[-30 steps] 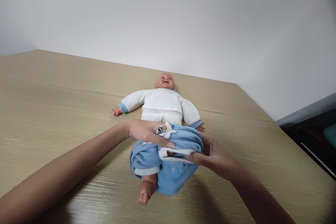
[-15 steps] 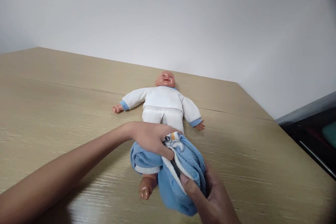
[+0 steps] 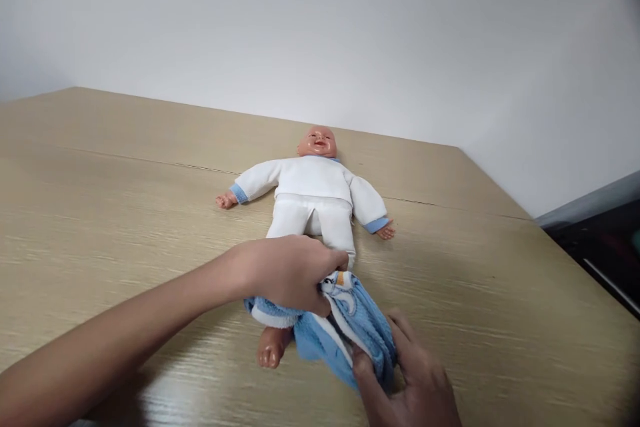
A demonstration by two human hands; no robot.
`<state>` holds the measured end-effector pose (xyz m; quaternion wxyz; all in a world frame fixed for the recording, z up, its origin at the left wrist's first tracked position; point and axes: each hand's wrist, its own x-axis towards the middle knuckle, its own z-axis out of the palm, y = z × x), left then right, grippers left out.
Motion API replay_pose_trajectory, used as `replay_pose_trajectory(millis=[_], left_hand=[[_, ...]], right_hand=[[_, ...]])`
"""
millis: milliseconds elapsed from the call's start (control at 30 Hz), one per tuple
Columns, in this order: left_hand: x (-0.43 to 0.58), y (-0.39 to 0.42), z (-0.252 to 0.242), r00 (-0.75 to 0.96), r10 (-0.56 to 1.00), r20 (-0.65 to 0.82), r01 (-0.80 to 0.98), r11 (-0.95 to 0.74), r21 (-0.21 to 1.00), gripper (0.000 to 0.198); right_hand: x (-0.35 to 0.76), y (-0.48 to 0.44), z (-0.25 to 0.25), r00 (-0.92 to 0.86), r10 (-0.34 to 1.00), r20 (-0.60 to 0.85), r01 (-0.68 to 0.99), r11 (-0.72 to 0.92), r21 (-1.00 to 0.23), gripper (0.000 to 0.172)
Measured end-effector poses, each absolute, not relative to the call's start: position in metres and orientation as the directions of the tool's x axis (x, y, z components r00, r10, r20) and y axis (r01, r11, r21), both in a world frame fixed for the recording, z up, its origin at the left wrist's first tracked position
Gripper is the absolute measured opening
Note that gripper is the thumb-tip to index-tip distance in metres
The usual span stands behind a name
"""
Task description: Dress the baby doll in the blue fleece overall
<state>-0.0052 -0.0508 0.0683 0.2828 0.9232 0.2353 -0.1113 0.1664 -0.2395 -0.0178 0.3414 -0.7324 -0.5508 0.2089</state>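
A baby doll [image 3: 314,180] lies on its back in a white top with blue cuffs, its head away from me. Light blue terry pants [image 3: 367,327] with white trim are bunched around its lower legs. One bare doll foot [image 3: 273,347] sticks out of the left cuff; the other foot is hidden in the cloth. My left hand [image 3: 285,273] is closed on the upper part of the pants, over the doll's shins. Lower right, my right hand [image 3: 413,373] pinches the other leg of the pants by its white-edged opening, thumb at the opening and fingers outside.
The doll rests on a wide wooden table [image 3: 125,213] with a seam running across it. A pale wall [image 3: 250,33] stands behind the far edge. Past the right edge is a dark object [image 3: 595,260].
My left hand's fingers have curled in more tightly on the pants. The blue pant leg in my right hand has bunched up shorter. The camera view has tilted slightly.
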Motion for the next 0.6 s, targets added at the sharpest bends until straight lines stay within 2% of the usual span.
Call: replay_pose_trajectory(millis=[67, 233, 367, 467, 600], left_hand=[[-0.005, -0.057, 0.065, 0.852, 0.409, -0.328, 0.519, -0.743, 0.422, 0.043], [-0.003, -0.068, 0.065, 0.826, 0.468, -0.313, 0.554, -0.777, 0.3, 0.043], [-0.002, -0.07, 0.066, 0.804, 0.483, -0.346, 0.576, -0.777, 0.254, 0.044], [-0.003, -0.065, 0.066, 0.812, 0.462, -0.358, 0.568, -0.767, 0.298, 0.051], [-0.007, -0.058, 0.066, 0.824, 0.436, -0.362, 0.566, -0.667, 0.486, 0.055]], right_hand=[[0.166, -0.238, -0.019, 0.299, 0.953, 0.053, 0.613, -0.149, -0.776, 0.029], [0.162, -0.236, -0.023, 0.279, 0.959, -0.052, 0.462, -0.182, -0.868, 0.05], [0.16, -0.233, -0.022, 0.254, 0.953, -0.167, 0.315, -0.245, -0.917, 0.049], [0.161, -0.231, -0.027, 0.237, 0.947, -0.217, 0.159, -0.259, -0.953, 0.053], [0.163, -0.232, -0.043, 0.228, 0.925, -0.303, -0.055, -0.298, -0.953, 0.06]])
